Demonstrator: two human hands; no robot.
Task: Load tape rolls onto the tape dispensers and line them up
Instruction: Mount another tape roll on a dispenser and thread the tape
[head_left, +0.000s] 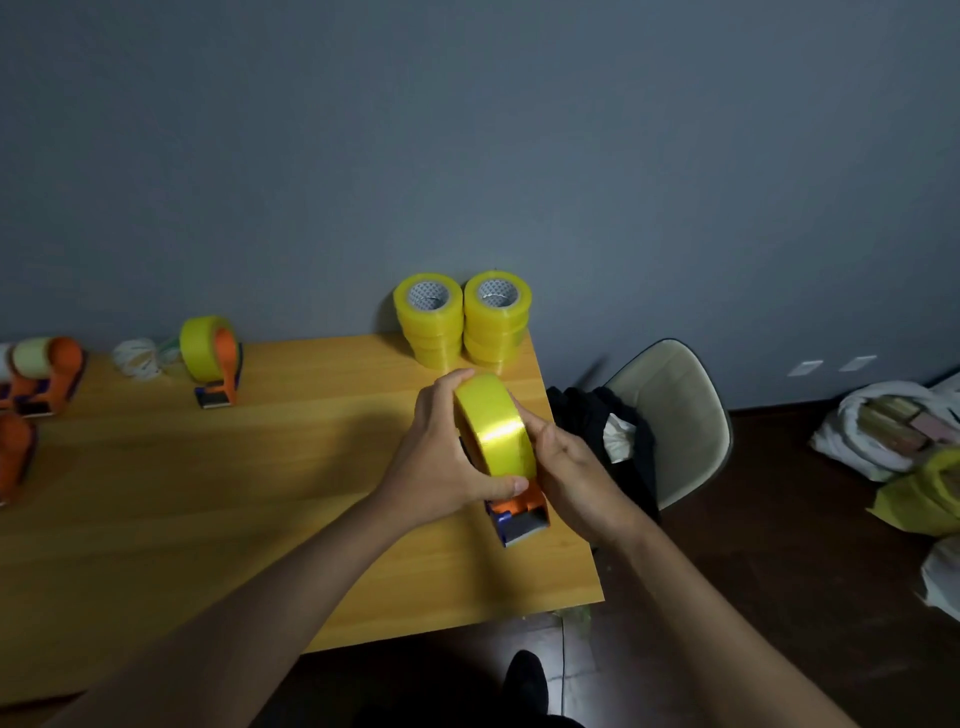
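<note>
A yellow tape roll (496, 423) stands on edge over an orange dispenser (519, 514) near the right side of the wooden table (208, 493). My left hand (441, 457) grips the roll from the left, thumb along its lower edge. My right hand (576, 467) holds the roll and dispenser from the right. Two stacks of yellow rolls (428, 322) (497, 317) stand at the table's back right corner. A loaded orange dispenser (213, 358) stands at the back left. Another loaded one (44, 371) sits at the far left, with a further orange dispenser (13, 457) below it.
A coil of white string (137, 358) lies beside the back-left dispenser. A beige chair (675, 415) with dark clothing (597, 421) stands just past the table's right edge. Bags (883, 431) lie on the dark floor at right. A grey wall backs the table.
</note>
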